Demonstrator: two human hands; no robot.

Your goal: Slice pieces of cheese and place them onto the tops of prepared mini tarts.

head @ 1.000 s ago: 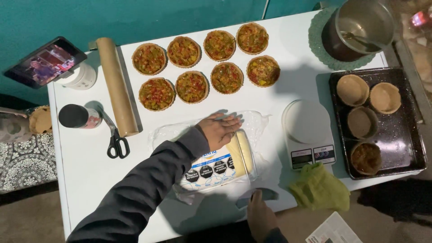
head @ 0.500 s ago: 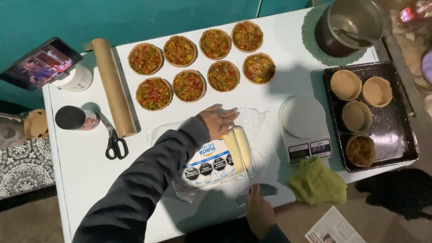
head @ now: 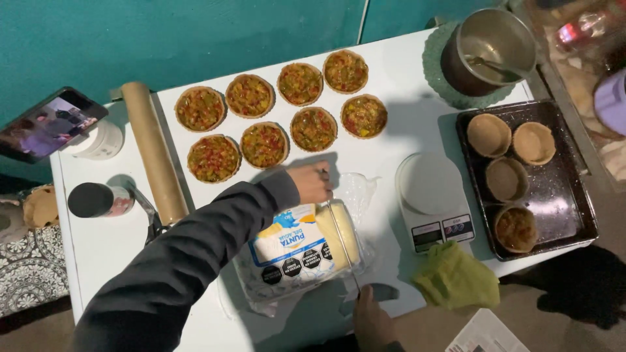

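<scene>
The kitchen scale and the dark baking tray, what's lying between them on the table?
Nothing: in the head view, the strip of white table between the kitchen scale and the dark baking tray is bare. The green cloth lies nearer, below the scale.

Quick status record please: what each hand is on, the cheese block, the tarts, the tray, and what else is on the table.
left hand: rests on top of the cheese block, by the knife blade
right hand: grips the knife handle at the table's near edge
cheese block: pale yellow, half in its opened wrapper
filled tarts: eight, in two rows on the white table
tray: dark, three empty shells, one filled
also there: kitchen scale, green cloth, pot, rolling pin
</scene>
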